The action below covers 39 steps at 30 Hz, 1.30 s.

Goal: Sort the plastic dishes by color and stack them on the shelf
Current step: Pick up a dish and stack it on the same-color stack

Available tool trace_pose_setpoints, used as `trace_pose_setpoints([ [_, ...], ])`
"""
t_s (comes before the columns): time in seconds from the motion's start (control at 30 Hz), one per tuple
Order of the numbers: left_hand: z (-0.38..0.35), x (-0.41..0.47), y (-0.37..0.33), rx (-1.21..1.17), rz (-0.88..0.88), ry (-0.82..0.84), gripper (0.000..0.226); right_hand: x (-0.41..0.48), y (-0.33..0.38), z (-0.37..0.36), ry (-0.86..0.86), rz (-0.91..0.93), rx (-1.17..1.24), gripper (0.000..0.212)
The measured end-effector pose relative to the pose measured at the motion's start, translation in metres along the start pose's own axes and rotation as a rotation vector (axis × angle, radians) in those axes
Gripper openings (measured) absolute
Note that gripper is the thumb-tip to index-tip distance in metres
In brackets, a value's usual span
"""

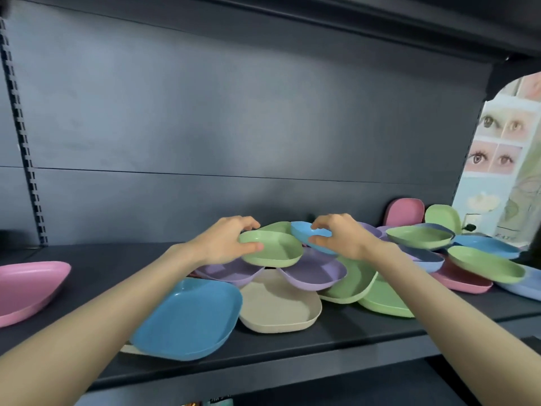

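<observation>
A jumble of plastic dishes in several colours covers the dark shelf [96,268]. My left hand [227,240] pinches the near rim of a green dish [276,249] on top of the pile, thumb on its edge. My right hand [339,235] grips a small blue dish [304,231] just behind it, fingers over the rim and thumb beneath. Under them lie two purple dishes [314,271], a beige dish [278,309] and a large blue dish [190,315] at the front. A pink dish [29,284] sits alone at the far left.
More green [484,266], blue and pink dishes are heaped at the right; a pink dish [405,212] and a green one lean against the back panel. A poster with eye pictures [497,148] stands at the right end. Another shelf board hangs overhead.
</observation>
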<state>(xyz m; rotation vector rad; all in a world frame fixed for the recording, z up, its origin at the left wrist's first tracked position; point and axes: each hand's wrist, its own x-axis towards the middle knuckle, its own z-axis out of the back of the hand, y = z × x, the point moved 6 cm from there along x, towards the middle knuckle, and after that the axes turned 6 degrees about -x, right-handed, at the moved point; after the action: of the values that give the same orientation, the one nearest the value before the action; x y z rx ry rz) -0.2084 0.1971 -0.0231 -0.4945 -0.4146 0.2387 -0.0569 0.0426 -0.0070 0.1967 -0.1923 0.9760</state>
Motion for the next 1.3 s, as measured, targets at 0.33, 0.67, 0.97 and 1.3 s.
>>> trace_pose_setpoints([
  [0.33,-0.015,0.018,0.003,-0.015,0.034,-0.001,0.041,0.006,-0.012,-0.02,-0.037,0.072,0.137,0.016],
  [0.67,-0.007,0.02,-0.001,-0.195,0.058,-0.077,0.056,-0.005,0.005,0.006,-0.233,0.153,0.449,0.015],
  [0.97,0.046,-0.037,0.007,-0.793,0.119,-0.364,0.076,-0.006,0.086,0.019,-0.155,0.442,0.83,0.013],
  [1.3,0.131,-0.168,0.04,-0.793,0.115,-0.873,0.059,-0.01,0.224,0.01,-0.1,0.573,1.072,0.016],
])
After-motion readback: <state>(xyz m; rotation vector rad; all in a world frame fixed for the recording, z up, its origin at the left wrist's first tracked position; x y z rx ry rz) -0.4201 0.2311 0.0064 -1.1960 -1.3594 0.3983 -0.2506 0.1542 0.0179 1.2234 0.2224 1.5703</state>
